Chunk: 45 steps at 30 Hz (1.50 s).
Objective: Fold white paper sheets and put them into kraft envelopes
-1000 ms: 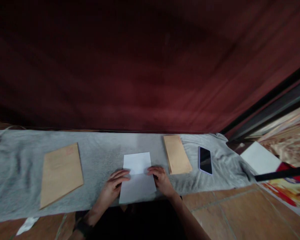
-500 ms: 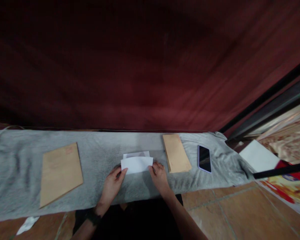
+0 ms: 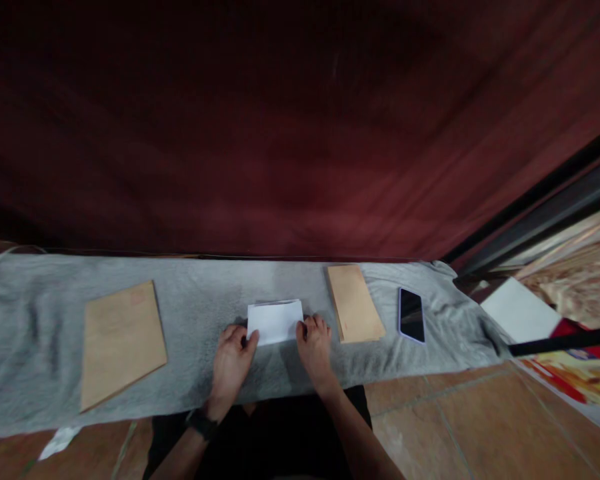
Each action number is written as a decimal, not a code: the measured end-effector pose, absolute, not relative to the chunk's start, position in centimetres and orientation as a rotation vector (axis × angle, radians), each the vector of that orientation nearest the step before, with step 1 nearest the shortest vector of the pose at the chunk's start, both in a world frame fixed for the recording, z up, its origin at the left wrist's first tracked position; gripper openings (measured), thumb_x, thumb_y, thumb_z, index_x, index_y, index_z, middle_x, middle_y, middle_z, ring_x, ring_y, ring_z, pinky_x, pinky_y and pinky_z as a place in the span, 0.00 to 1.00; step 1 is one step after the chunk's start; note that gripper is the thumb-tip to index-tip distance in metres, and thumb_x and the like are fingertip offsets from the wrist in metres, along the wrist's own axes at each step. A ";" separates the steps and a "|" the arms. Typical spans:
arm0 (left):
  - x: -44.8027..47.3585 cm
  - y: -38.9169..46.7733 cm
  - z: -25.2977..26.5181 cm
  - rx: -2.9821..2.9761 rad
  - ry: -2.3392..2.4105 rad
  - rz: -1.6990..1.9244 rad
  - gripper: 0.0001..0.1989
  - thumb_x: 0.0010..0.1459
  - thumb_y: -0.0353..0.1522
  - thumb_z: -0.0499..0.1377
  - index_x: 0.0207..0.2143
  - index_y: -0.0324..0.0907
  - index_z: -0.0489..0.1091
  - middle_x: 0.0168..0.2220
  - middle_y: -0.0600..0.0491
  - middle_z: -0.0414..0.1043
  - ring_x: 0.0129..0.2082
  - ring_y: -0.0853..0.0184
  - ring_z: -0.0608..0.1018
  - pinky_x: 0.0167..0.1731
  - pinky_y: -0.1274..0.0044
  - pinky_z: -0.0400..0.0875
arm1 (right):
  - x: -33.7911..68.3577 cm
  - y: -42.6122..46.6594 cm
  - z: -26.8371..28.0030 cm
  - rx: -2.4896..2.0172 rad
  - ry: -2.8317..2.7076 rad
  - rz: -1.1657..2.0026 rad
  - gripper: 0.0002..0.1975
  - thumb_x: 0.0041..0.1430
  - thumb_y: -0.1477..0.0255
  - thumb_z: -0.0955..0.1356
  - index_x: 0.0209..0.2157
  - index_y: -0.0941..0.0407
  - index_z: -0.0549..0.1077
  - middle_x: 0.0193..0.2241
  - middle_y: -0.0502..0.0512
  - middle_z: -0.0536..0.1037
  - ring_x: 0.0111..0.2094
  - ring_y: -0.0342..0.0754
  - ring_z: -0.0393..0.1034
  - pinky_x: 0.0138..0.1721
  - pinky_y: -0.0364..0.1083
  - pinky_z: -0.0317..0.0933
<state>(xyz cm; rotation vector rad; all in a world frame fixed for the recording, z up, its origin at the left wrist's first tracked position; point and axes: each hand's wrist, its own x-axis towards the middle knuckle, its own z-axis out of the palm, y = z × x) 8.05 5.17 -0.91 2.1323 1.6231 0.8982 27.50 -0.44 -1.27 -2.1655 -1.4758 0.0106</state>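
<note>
A folded sheet of white paper [image 3: 276, 323] lies in front of me on the grey cloth, its upper flap nearly level with the layer beneath. My left hand [image 3: 233, 353] pinches its lower left corner, thumb on top. At the lower right edge, my right hand [image 3: 314, 343] grips it the same way, fingers curled. Just right of that hand is a stack of brown envelopes [image 3: 356, 303]. Farther off on the left rests a larger-looking pile of brown envelopes [image 3: 123, 343] with a faint reddish print in one corner.
A phone [image 3: 411, 315] in a pale purple case lies right of the envelopes. The grey cloth [image 3: 195, 320] covers the long surface, with a dark red curtain [image 3: 280, 167] behind. A white scrap [image 3: 60, 442] is on the tiled floor, and a colourful printed box or bag [image 3: 580, 380] stands at right.
The paper's upper flap has gone from raised and short of the back layer to lying almost flush over it. Both hands have stayed at the corners, moving slightly with the fold.
</note>
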 end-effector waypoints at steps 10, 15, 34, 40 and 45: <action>8.7 5.3 -0.3 2.266 1.746 0.811 0.17 0.64 0.44 0.49 0.31 0.44 0.70 0.36 0.44 0.71 0.39 0.52 0.70 0.45 0.61 0.68 | 27.5 0.6 -0.7 -2.265 -1.546 -0.072 0.11 0.70 0.70 0.62 0.42 0.58 0.75 0.41 0.65 0.76 0.44 0.61 0.70 0.47 0.58 0.61; 8.6 5.5 -0.5 2.262 1.734 0.833 0.17 0.65 0.44 0.49 0.31 0.45 0.70 0.36 0.44 0.71 0.39 0.52 0.70 0.44 0.61 0.68 | 27.2 0.4 -1.3 -2.229 -1.551 -0.145 0.16 0.72 0.68 0.59 0.48 0.60 0.74 0.44 0.70 0.76 0.46 0.63 0.69 0.49 0.62 0.61; 8.7 5.5 -0.9 2.288 1.766 0.851 0.14 0.64 0.43 0.51 0.36 0.44 0.69 0.36 0.46 0.71 0.39 0.53 0.72 0.45 0.62 0.68 | 24.4 0.7 -2.9 -2.002 -1.822 -0.041 0.29 0.72 0.67 0.61 0.69 0.64 0.55 0.69 0.69 0.56 0.69 0.58 0.53 0.66 0.59 0.52; 10.5 4.6 -0.4 2.321 1.790 0.862 0.23 0.65 0.35 0.50 0.60 0.38 0.63 0.61 0.36 0.64 0.58 0.47 0.69 0.54 0.56 0.65 | 24.4 0.4 -2.7 -2.006 -1.843 -0.023 0.30 0.73 0.66 0.59 0.70 0.65 0.54 0.69 0.70 0.54 0.70 0.58 0.49 0.67 0.60 0.49; 13.6 4.4 -1.4 2.429 1.374 0.762 0.26 0.69 0.35 0.46 0.67 0.38 0.56 0.68 0.41 0.60 0.69 0.55 0.60 0.65 0.59 0.58 | 24.5 0.3 -2.4 -2.028 -1.903 0.047 0.29 0.70 0.75 0.58 0.70 0.65 0.52 0.70 0.69 0.52 0.71 0.58 0.46 0.68 0.61 0.48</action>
